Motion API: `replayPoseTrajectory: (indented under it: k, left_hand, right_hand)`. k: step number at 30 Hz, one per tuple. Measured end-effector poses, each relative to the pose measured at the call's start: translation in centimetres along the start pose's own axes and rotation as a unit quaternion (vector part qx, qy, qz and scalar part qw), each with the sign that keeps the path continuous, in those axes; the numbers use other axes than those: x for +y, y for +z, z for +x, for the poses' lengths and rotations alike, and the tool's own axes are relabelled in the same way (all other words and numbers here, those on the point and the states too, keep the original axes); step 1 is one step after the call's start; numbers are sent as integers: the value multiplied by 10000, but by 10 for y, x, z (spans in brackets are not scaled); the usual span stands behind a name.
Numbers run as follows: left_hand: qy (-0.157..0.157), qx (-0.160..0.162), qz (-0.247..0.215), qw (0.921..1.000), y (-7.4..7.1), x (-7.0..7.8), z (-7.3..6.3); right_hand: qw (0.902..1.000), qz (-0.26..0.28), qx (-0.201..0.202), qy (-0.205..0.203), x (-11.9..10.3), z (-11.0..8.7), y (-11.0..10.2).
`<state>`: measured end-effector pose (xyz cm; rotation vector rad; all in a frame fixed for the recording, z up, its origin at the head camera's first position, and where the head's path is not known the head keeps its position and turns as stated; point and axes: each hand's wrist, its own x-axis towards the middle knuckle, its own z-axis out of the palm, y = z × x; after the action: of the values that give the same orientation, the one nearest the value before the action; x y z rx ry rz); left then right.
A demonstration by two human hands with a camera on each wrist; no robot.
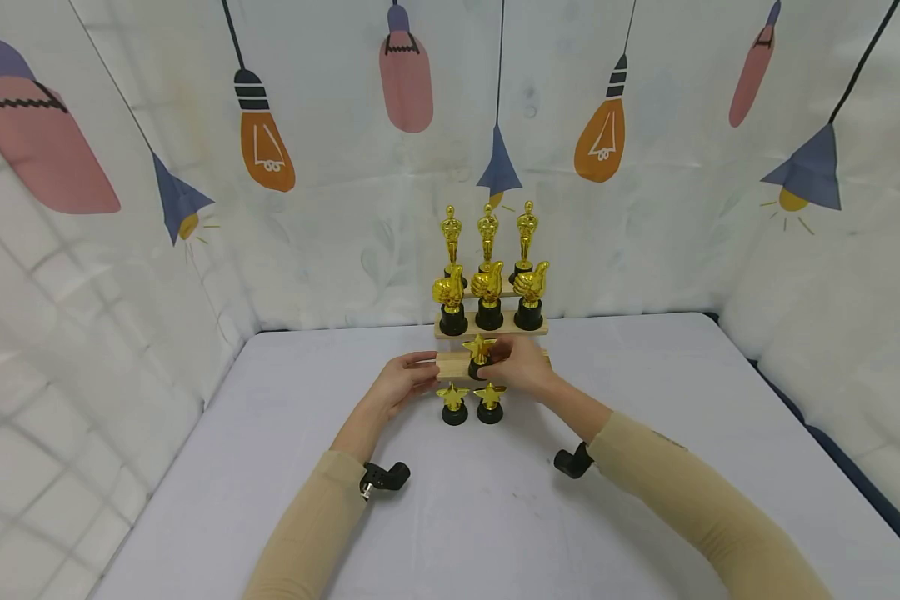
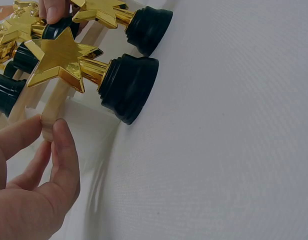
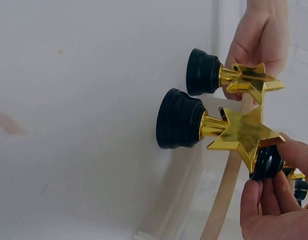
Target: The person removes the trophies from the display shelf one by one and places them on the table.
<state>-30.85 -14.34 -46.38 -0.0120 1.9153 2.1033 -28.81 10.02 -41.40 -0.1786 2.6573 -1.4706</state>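
With bent fingers, my right hand (image 1: 521, 364) holds a gold star trophy (image 1: 479, 348) by its round black base (image 3: 268, 163), right over the front wooden shelf board (image 1: 452, 364). At that board's left end is my left hand (image 1: 401, 383); in the left wrist view its thumb and fingers (image 2: 66, 155) pinch the end of the wood. Two more star trophies, a left one (image 1: 453, 402) and a right one (image 1: 490, 402), stand upright on the white table in front of the board. Part of the board is hidden behind my right hand.
Behind the front board, thumbs-up trophies (image 1: 487, 287) stand in a row on a higher wooden board (image 1: 491, 325). Figure trophies (image 1: 488, 229) line the highest level. A white cloth wall (image 1: 345, 250) with printed lamps rises at the table's back edge.
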Motion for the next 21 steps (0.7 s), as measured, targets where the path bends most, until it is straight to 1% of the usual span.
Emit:
replayPoseTrajectory:
  k: [8, 12, 16, 21]
  left_hand:
    - [-17, 66, 44, 10000, 1, 0, 0]
    - [-42, 112, 4, 9999, 1, 1, 0]
    - [-72, 122, 22, 9999, 2, 1, 0]
    - [-90, 135, 2, 9999, 2, 1, 0]
  right_hand:
    - [9998, 129, 12, -117, 6, -12, -15]
    - [9999, 153, 22, -39, 9, -17, -21]
    - [9996, 278, 26, 60, 12, -21, -27]
    - [9990, 443, 36, 83, 18, -25, -33]
